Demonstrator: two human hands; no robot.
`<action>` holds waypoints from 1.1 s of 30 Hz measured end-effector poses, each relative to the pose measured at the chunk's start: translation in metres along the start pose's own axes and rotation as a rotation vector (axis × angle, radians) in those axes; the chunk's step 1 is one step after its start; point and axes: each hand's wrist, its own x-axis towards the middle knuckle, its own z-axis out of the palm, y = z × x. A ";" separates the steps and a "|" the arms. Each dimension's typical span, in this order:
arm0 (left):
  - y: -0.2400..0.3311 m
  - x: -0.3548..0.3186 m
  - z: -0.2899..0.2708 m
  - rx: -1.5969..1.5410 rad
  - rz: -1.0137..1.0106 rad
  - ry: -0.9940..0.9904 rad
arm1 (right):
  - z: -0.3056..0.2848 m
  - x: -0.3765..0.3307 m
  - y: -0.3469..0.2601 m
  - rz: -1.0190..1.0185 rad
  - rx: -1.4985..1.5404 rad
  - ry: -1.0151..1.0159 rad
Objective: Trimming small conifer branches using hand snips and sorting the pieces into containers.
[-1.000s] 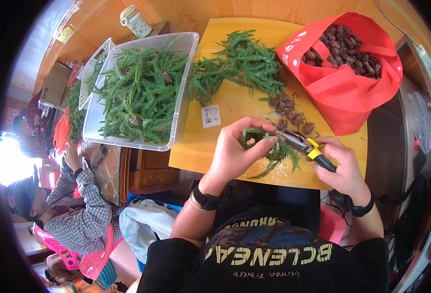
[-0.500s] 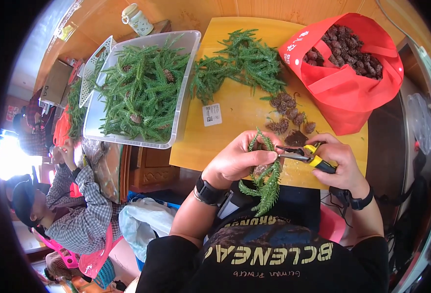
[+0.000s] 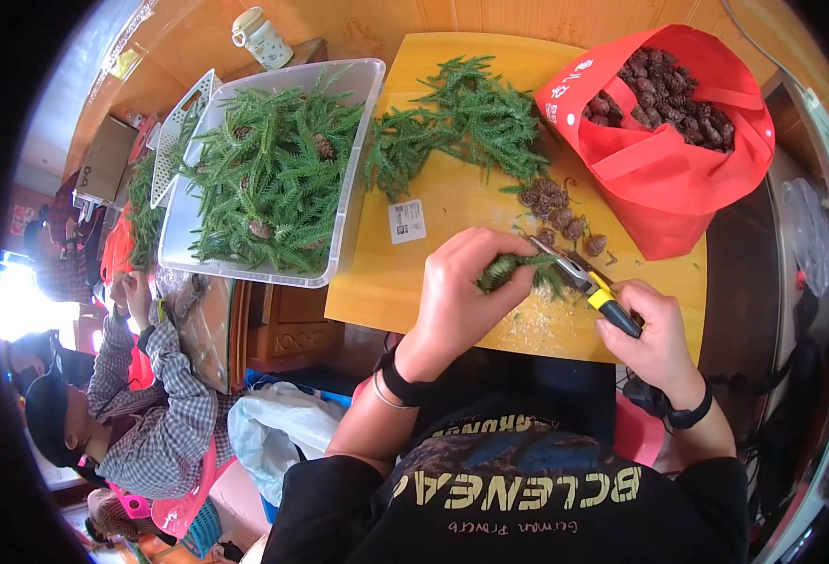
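Observation:
My left hand [image 3: 471,291] is closed around a green artificial pine sprig [image 3: 501,271], much of it hidden by the fingers. In my right hand [image 3: 654,329] is a pair of yellow-and-black pliers [image 3: 612,305], its handles gripped in the palm. The metal jaws point up and left, reaching the sprig beside my left fingertips; whether they pinch it I cannot tell. Just beyond the jaws lies a small group of brown pine cones [image 3: 548,199] on the yellow board [image 3: 386,305].
A clear plastic bin [image 3: 374,122] full of green sprigs stands at the left. Loose sprigs [image 3: 476,117] lie at the board's far side. A red bag [image 3: 654,202] of pine cones is at the right. A co-worker in a checked shirt [image 3: 156,437] sits at left.
My left hand has turned over, and the sprig that hung down is now bunched in its fingers. The plier jaws now slant up and left. The dark piece near the cones is mostly hidden.

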 end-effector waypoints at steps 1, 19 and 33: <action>0.001 -0.001 0.001 -0.226 -0.220 -0.027 | 0.001 0.002 0.006 -0.131 0.045 0.015; 0.000 -0.003 -0.009 -0.751 -0.693 -0.232 | 0.001 0.007 0.014 -0.321 0.103 0.039; -0.006 -0.009 -0.007 -1.026 -0.732 -0.302 | -0.001 0.004 0.017 -0.255 0.209 -0.108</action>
